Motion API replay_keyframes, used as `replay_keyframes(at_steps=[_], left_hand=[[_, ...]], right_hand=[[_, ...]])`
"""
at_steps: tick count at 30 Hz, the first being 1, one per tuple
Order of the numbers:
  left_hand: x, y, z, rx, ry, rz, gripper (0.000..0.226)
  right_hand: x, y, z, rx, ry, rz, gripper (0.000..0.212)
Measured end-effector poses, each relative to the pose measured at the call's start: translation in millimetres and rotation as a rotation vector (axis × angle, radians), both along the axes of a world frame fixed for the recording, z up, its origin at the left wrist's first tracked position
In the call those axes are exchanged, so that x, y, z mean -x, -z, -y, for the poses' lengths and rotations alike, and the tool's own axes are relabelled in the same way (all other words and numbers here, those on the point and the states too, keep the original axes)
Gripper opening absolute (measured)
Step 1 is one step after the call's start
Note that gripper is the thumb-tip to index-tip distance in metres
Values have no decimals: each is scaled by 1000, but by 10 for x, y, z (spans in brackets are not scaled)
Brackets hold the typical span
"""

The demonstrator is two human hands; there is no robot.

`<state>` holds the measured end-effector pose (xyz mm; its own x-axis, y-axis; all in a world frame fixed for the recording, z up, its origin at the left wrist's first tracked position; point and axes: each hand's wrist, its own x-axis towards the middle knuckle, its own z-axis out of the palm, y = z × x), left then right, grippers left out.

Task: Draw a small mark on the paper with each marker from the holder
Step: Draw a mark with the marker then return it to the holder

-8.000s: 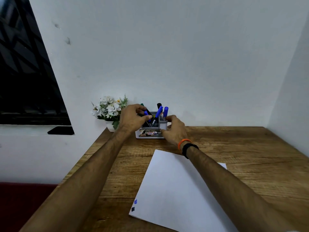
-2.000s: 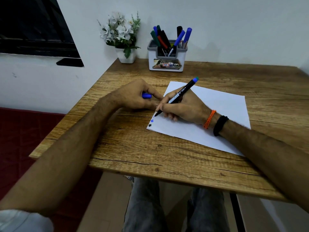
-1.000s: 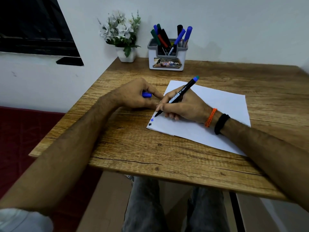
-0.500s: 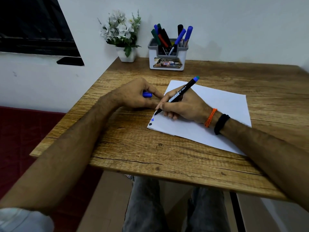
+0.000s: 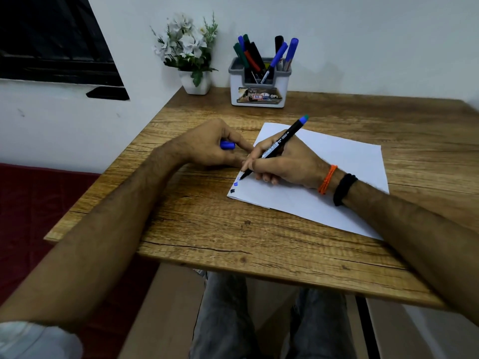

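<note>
A: Head view: what's on the wooden desk (image 5: 233, 229)?
B: White paper (image 5: 337, 172) at 3 o'clock; marker holder (image 5: 259, 84) at 12, by the white wall (image 5: 363, 35).
A: Hands?
B: Right hand (image 5: 282, 164) grips a black marker (image 5: 274, 146), tip on paper; left hand (image 5: 207, 146) curls round a blue cap (image 5: 227, 145).

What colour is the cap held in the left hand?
Blue; the cap shows in the left hand in the head view.
</note>
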<state>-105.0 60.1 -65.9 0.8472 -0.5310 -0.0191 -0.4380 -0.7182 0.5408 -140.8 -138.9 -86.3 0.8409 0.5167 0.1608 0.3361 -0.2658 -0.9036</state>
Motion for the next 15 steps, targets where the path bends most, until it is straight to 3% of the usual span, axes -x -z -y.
replay_keyframes(at_steps=[15], left_hand=[[5, -6, -6, 2, -3, -8, 32]], right_hand=[[-20, 9, 0, -4, 5, 6, 11]])
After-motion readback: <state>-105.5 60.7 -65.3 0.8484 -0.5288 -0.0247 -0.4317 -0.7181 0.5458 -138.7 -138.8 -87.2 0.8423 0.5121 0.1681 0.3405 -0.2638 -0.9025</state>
